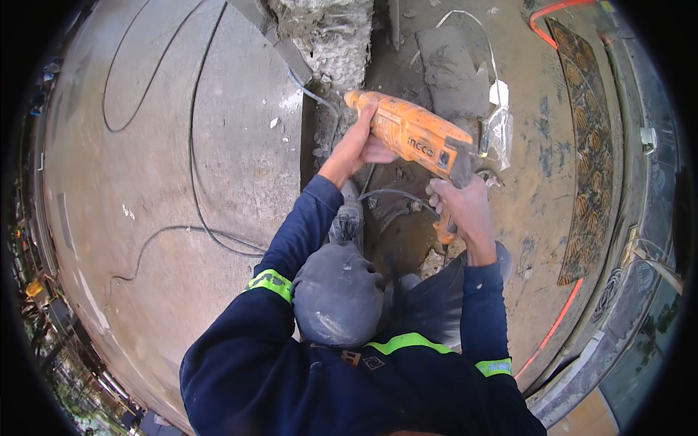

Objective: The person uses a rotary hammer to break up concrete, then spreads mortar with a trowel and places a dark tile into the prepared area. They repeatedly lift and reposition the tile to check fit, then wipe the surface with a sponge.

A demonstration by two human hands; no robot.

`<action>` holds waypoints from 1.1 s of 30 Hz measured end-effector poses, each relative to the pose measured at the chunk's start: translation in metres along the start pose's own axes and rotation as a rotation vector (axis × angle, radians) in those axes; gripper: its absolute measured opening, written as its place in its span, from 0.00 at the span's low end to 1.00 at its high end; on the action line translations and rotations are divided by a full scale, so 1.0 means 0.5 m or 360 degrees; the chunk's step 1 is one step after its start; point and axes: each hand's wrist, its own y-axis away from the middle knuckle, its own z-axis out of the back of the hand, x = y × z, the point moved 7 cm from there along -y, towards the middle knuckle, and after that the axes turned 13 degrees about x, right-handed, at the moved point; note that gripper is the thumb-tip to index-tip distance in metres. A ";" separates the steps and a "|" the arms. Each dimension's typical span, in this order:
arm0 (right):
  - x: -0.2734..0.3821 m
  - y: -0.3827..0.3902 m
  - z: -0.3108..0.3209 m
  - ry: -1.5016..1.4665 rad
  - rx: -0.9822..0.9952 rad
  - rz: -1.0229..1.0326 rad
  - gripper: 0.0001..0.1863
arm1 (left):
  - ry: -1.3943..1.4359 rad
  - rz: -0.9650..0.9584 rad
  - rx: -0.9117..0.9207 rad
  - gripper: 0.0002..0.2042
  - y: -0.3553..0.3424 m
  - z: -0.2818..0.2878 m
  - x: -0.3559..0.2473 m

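An orange demolition hammer [414, 131] lies slantwise between my two hands, its nose toward the far left near a rough broken concrete block [327, 43]. My left hand [358, 149] wraps the front of its body from below. At the rear, the fingers of my right hand [465, 207] close around the grip, with a cable hanging beneath. Whether a chisel is fitted at the nose I cannot make out. Below the hammer are my dusty grey bent knee [338, 298] and a dusty shoe [347, 221].
A raised concrete slab [160, 145] with dark cables [193, 138] fills the left side. Rubble and dust line the trench in the middle. To the right are a clear plastic bag [499, 131], a patterned board [584, 160] and an orange hose [545, 29].
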 end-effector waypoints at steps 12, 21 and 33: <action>-0.190 0.129 -0.029 -0.0181 -0.0050 -0.0228 0.14 | -0.1558 -0.0666 -0.2030 0.29 -0.132 0.254 -0.134; -0.221 0.098 -0.064 0.0151 -0.0026 -0.0069 0.14 | -0.2186 -0.0338 -0.2112 0.17 -0.220 0.351 -0.110; -0.322 0.069 -0.044 -0.0555 0.0050 -0.0266 0.16 | -0.2398 -0.0409 -0.1235 0.19 -0.133 0.311 -0.057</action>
